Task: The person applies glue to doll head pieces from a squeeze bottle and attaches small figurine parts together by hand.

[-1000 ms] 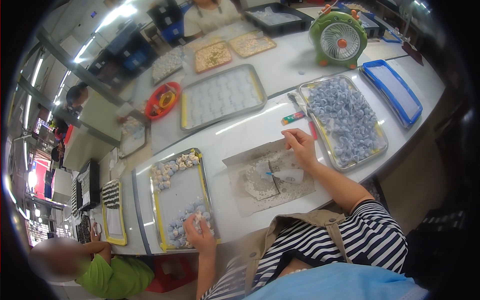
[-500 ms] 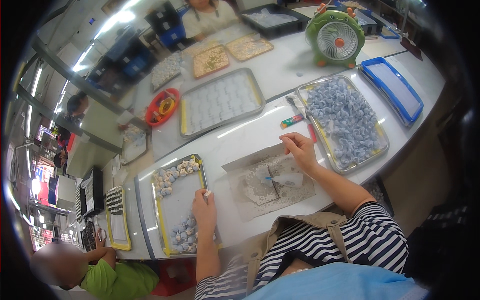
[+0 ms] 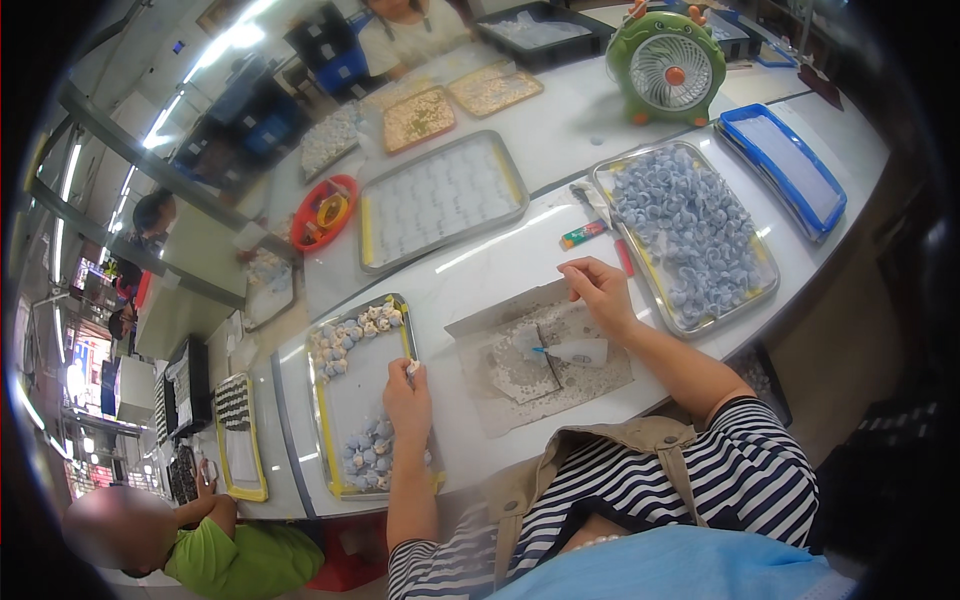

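My left hand (image 3: 406,402) is closed, pinching a small cream-and-grey figure (image 3: 412,368) at its fingertips, over the right edge of a yellow-sided metal tray (image 3: 322,430). In that tray, cream-and-grey figures (image 3: 340,345) line the far end and plainer blue-grey pieces (image 3: 368,455) are heaped at the near end. My right hand (image 3: 603,292) hovers above the far right corner of a stained cardboard sheet (image 3: 485,400), thumb and forefinger pressed together; anything between them is too small to make out. On the cardboard lies a white squeeze bottle (image 3: 582,351) with a blue tip, pointing left.
To the right is a tray heaped with blue-grey curved pieces (image 3: 680,225), beside a blue tray (image 3: 830,215). A red stick (image 3: 624,258) and a small green-red packet (image 3: 584,235) lie near it. Farther off stand a large tray (image 3: 445,200), red basket (image 3: 325,212) and green fan (image 3: 668,75). Co-workers sit opposite and left.
My left hand has risen slightly away from me and turned the small figure, showing more of its grey side. My right hand stays almost where it was, still pinched.
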Action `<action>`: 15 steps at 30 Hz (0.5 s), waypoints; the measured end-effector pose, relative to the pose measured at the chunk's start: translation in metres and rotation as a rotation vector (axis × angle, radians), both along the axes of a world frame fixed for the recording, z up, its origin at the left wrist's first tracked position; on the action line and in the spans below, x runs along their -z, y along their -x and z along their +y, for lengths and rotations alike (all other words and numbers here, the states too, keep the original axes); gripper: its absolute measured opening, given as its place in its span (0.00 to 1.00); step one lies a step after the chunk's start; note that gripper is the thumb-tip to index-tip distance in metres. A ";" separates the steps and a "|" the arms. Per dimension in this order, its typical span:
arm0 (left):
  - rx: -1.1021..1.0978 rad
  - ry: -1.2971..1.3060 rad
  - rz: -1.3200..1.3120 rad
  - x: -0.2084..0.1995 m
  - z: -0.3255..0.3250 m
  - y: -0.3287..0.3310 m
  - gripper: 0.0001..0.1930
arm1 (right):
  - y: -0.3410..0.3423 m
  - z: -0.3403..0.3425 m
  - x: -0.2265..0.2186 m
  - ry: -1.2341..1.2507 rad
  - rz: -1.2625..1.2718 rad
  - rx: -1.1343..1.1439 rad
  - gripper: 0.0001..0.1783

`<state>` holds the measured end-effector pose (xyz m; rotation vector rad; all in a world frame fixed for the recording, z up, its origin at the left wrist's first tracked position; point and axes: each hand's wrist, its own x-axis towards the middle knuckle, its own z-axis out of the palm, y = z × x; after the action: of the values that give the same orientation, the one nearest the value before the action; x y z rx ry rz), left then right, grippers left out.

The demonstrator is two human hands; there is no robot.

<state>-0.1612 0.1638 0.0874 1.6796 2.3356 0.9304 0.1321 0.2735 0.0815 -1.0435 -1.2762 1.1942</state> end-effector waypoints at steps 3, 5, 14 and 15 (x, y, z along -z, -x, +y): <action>0.008 -0.006 -0.013 -0.001 0.003 -0.003 0.10 | -0.004 -0.003 -0.002 -0.004 0.003 -0.007 0.11; 0.015 -0.005 -0.021 -0.002 0.003 -0.004 0.10 | -0.006 -0.004 -0.001 -0.001 0.004 -0.003 0.11; 0.005 -0.213 -0.169 -0.030 -0.006 -0.019 0.10 | -0.005 -0.001 0.000 0.001 -0.017 -0.015 0.11; 0.046 -0.263 -0.281 -0.035 -0.007 -0.023 0.10 | -0.004 0.000 0.000 -0.005 -0.030 -0.014 0.11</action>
<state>-0.1381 0.1573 0.1221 1.5571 2.0559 1.4136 0.1357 0.2732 0.0813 -1.0534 -1.3112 1.1893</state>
